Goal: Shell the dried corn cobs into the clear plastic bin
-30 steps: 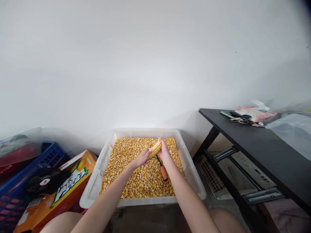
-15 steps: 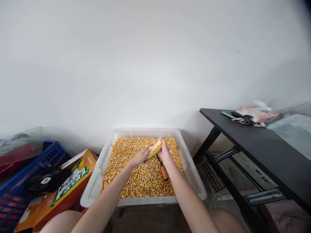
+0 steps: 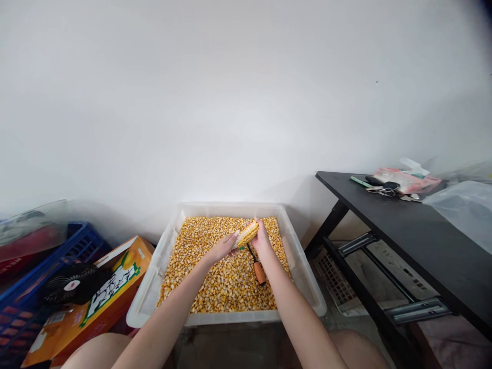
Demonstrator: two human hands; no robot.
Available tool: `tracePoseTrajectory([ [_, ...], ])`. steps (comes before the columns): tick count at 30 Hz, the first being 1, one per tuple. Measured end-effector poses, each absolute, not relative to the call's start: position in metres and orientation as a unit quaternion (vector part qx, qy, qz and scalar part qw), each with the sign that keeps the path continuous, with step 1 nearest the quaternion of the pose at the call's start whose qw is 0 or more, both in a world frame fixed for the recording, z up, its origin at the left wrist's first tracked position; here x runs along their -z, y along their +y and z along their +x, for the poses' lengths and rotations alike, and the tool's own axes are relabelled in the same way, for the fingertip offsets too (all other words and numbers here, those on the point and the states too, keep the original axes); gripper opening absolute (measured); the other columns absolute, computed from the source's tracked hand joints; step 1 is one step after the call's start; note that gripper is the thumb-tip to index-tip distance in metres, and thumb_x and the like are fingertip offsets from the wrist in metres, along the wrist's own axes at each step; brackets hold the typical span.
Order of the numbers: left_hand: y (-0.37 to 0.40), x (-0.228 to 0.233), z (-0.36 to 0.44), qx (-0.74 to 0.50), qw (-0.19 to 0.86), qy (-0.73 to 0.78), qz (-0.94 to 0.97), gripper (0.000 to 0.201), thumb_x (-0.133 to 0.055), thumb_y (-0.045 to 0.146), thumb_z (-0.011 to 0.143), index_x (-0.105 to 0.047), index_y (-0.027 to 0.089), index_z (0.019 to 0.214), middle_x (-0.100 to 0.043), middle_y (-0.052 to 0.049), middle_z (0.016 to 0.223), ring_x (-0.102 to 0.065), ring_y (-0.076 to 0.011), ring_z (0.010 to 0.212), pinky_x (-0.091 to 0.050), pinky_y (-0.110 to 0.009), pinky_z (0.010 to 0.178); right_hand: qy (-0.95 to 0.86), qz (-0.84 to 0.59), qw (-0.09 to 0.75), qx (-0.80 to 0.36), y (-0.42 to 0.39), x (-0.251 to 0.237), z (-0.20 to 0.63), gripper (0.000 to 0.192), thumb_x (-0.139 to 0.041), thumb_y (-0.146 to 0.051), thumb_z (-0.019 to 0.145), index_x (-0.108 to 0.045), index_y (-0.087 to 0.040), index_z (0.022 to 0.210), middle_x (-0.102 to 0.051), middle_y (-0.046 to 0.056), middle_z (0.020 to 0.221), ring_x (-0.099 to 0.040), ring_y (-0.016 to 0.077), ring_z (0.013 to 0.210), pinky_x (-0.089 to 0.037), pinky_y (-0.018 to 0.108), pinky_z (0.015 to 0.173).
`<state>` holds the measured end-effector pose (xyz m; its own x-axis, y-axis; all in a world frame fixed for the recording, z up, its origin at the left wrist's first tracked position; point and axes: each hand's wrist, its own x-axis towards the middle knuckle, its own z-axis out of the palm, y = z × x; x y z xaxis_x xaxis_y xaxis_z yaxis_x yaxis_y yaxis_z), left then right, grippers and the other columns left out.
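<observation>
A partly stripped corn cob (image 3: 247, 235) is held slantwise between my two hands, above a bed of loose corn kernels (image 3: 215, 277). My left hand (image 3: 225, 246) grips its lower left end, thumb along the top. Around the upper right end are the fingers of my right hand (image 3: 262, 237). Bare pale cob shows along the upper side, while yellow kernels cover the side facing me. Below the cob, a tool with an orange-brown handle (image 3: 260, 273) and a thin dark shaft lies on the kernels, near my right forearm. The white plastic tub (image 3: 154, 292) contains the kernels.
An orange carton (image 3: 115, 292) and a black fan (image 3: 71, 284) sit left of the tub, beside a blue crate (image 3: 23, 292). On the right stands a dark table (image 3: 403, 220) with keys (image 3: 388, 188), a pink packet (image 3: 407, 179) and a plastic bag (image 3: 465, 207). A white wall rises behind.
The cob has shifted very slightly up and to the right, and my left thumb has moved a little along it. Both hands keep their hold; the tool lies where it was.
</observation>
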<state>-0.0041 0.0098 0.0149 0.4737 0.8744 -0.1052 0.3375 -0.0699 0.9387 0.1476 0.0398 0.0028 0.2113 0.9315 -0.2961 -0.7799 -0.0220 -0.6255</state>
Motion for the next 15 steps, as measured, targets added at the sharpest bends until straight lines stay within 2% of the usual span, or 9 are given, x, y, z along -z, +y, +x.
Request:
tracePoseTrajectory([
  [4, 0.011, -0.019, -0.004, -0.27, 0.413, 0.463, 0.736, 0.052, -0.041, 0.064, 0.079, -0.057, 0.014, 0.073, -0.056, -0.003, 0.069, -0.054, -0.0172, 0.067, -0.041, -0.026, 0.059, -0.126, -0.359, 0.69, -0.615, 0.038, -0.003, 0.142, 0.025, -0.061, -0.041, 0.07, -0.045, -0.022, 0.071, -0.055, -0.004, 0.057, -0.056, 0.0138, 0.054, -0.047, 0.026, 0.052],
  [7, 0.008, -0.017, -0.002, -0.251, 0.444, 0.458, 0.728, 0.052, -0.048, 0.064, 0.075, -0.055, 0.014, 0.087, -0.055, -0.002, 0.07, -0.054, -0.0162, 0.062, -0.042, -0.025, 0.053, -0.154, -0.346, 0.69, -0.616, 0.035, -0.005, 0.134, 0.027, -0.068, -0.036, 0.065, -0.046, -0.022, 0.073, -0.056, -0.005, 0.061, -0.058, 0.0136, 0.058, -0.047, 0.025, 0.053],
  [9, 0.006, -0.014, 0.0, -0.246, 0.483, 0.461, 0.702, 0.053, -0.043, 0.065, 0.077, -0.053, 0.015, 0.093, -0.053, -0.001, 0.071, -0.054, -0.0152, 0.059, -0.042, -0.024, 0.047, -0.173, -0.335, 0.682, -0.627, 0.033, -0.007, 0.13, 0.029, -0.071, -0.032, 0.062, -0.047, -0.022, 0.073, -0.057, -0.005, 0.064, -0.059, 0.0139, 0.06, -0.047, 0.025, 0.054],
  [12, 0.006, -0.011, 0.001, -0.258, 0.497, 0.485, 0.672, 0.054, -0.035, 0.065, 0.08, -0.052, 0.015, 0.091, -0.05, -0.001, 0.068, -0.051, -0.013, 0.051, -0.039, -0.022, 0.04, -0.185, -0.321, 0.671, -0.642, 0.031, -0.011, 0.128, 0.028, -0.071, -0.03, 0.061, -0.047, -0.022, 0.072, -0.057, -0.005, 0.064, -0.059, 0.014, 0.061, -0.046, 0.025, 0.053],
  [15, 0.008, -0.011, 0.0, -0.276, 0.522, 0.487, 0.643, 0.056, -0.029, 0.063, 0.082, -0.053, 0.014, 0.097, -0.051, -0.002, 0.066, -0.05, -0.0128, 0.048, -0.038, -0.022, 0.039, -0.186, -0.312, 0.679, -0.638, 0.03, -0.014, 0.129, 0.026, -0.071, -0.029, 0.062, -0.047, -0.022, 0.072, -0.057, -0.005, 0.063, -0.058, 0.0137, 0.061, -0.046, 0.025, 0.053],
])
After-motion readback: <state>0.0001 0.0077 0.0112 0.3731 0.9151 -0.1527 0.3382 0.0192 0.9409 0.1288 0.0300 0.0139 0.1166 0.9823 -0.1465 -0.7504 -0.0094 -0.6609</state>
